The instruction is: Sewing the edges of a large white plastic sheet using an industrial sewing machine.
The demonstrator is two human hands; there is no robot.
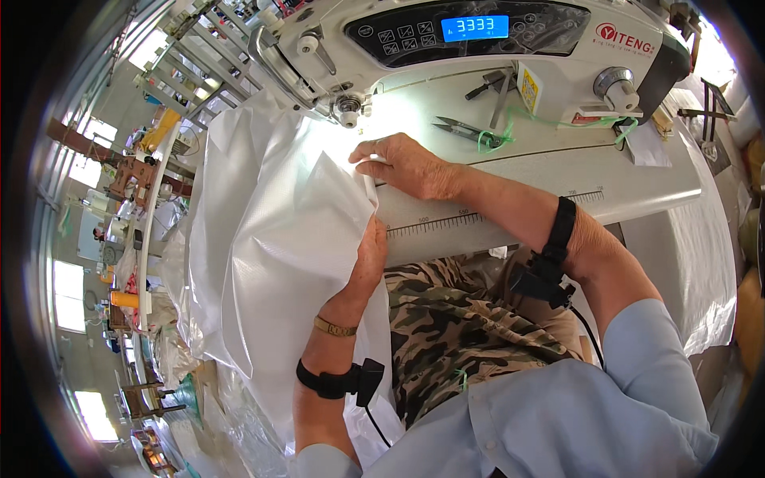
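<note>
A large white plastic sheet (pixel 291 263) hangs over the front left of the sewing table and drapes down past my lap. My right hand (pixel 406 167) pinches the sheet's edge close to the sewing head, thumb and fingers pressed together on it. Lower along that same edge, my left hand (pixel 370 251) grips the sheet, its fingers partly hidden behind the folds. Just beyond my right hand stands the needle area of a white sewing machine (pixel 348 111), brightly lit; the glare hides the needle.
Black thread snips (pixel 468 130) with green cord lie on the white table (pixel 510 175), right of the needle. A ruler scale runs along its front edge. The machine's control panel (pixel 470 30) glows blue. At left are shelves and other machines (pixel 134 179) in a workshop.
</note>
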